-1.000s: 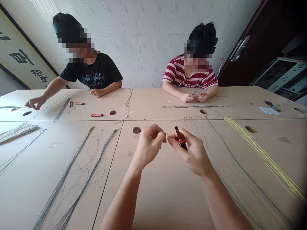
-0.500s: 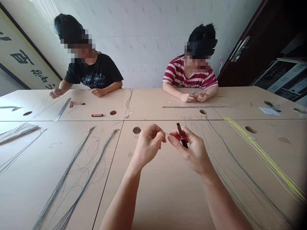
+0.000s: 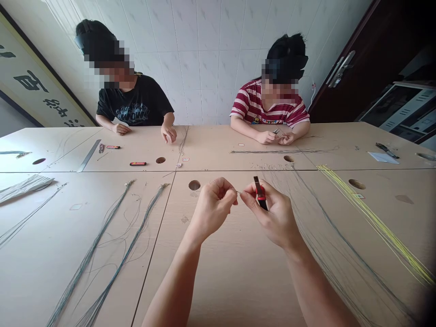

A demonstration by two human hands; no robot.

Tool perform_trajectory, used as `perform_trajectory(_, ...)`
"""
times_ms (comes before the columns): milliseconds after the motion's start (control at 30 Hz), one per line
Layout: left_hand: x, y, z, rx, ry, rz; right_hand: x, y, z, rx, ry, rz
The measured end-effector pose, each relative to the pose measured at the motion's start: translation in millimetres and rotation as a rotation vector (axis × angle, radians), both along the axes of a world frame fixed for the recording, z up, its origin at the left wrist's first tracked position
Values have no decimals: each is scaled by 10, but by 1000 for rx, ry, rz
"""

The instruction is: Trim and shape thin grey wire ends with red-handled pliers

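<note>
1. Fingers [image 3: 234, 196] of our left hand [image 3: 213, 211]: curled in, thumb and index pinching a thin, glinting piece [image 3: 238, 191]. Too small for us to identify.
2. Our right hand [image 3: 272, 215] brings thumb and index to the piece's other end while gripping a red-and-black tool [image 3: 261, 195], blade-like dark tip pointing up. We get the piece in the narrow gap between the two hands, above the table [image 3: 225, 272].
3. Round hole [image 3: 194, 185] cut in the tabletop, just beyond the left hand; we can't tell what is inside. Tabletop is smooth, pale wood-look panels with dark seams.
4. Left of us: two long grey-green bundles [image 3: 127, 252] of fine, flexible strands, metallic-looking bits bunched at their far ends, stray loops beside them.
5. Right of us: loose thin grey strands, then straight yellow strands [image 3: 374, 219] laid diagonally. Tiny shiny bits [image 3: 272, 166] scatter near the seam.
6. Farther left: flat, straight-edged grey strip [image 3: 89, 155], plus a small red-and-black stick [image 3: 138, 164].
7. Across from us: one person in a black shirt [image 3: 136, 104], hands at the table edge; another in a striped shirt [image 3: 247, 100], holding something small. Glossy tiled wall [image 3: 204, 54] behind.
</note>
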State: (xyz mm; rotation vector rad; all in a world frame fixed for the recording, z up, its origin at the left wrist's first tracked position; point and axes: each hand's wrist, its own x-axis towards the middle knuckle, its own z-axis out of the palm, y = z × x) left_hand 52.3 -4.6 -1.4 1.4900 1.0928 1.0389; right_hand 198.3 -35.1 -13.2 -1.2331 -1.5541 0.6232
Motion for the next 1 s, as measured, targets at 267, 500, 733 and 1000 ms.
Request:
perform_trajectory(267, -106, 56, 2, 1, 10, 71, 101, 112, -60, 83, -144, -9)
perform_trajectory(500, -160, 69, 9, 11, 1, 96, 241, 332, -380, -676, 767, 255)
perform_trajectory(733, -196, 62, 28, 4, 5, 114, 216, 172, -423, -750, 383, 300)
perform_trajectory(1000, -206, 51, 50, 14, -5, 103, 168, 71, -148, -2, -609, 30)
